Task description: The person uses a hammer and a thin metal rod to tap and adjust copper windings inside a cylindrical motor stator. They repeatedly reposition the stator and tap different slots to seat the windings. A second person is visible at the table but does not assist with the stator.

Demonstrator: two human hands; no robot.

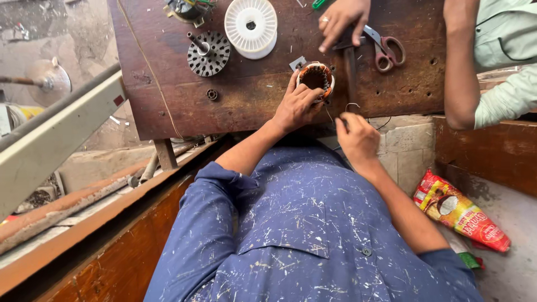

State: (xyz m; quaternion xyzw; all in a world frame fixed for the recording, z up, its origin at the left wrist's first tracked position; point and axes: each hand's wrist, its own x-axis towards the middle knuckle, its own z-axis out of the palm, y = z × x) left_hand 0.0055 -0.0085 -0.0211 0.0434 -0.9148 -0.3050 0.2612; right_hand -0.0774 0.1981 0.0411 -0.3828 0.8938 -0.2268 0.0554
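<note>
- Your left hand [297, 105] curls over a round motor stator [316, 78], fingers clenched on its rim; the ring is wound with shiny copper wire and edged in pale insulation.
- The stator sits on the worn, dark wooden bench [168, 95], close to its near edge and just in front of you.
- Your right hand [358, 140] hovers off the bench's edge, fingertips pinched together on a thin wire [352, 105] that loops up towards the stator.
- Another person's hand [342, 19] reaches in from the far side, fingers bent down onto the bench beside scissors [382, 47] with reddish handles.
- That person's forearm [460, 67] hangs at the right, in a pale green sleeve.
- A ribbed white plastic spool [251, 26] lies flat further back, and next to it a dark slotted metal rotor [208, 53] with a short shaft.
- A small ring [212, 94] lies alone on the scratched wood.
- A crumpled red and yellow snack packet [461, 211] lies on the dusty floor at your right.
- Your blue shirt [291, 223] is flecked with pale paint.
</note>
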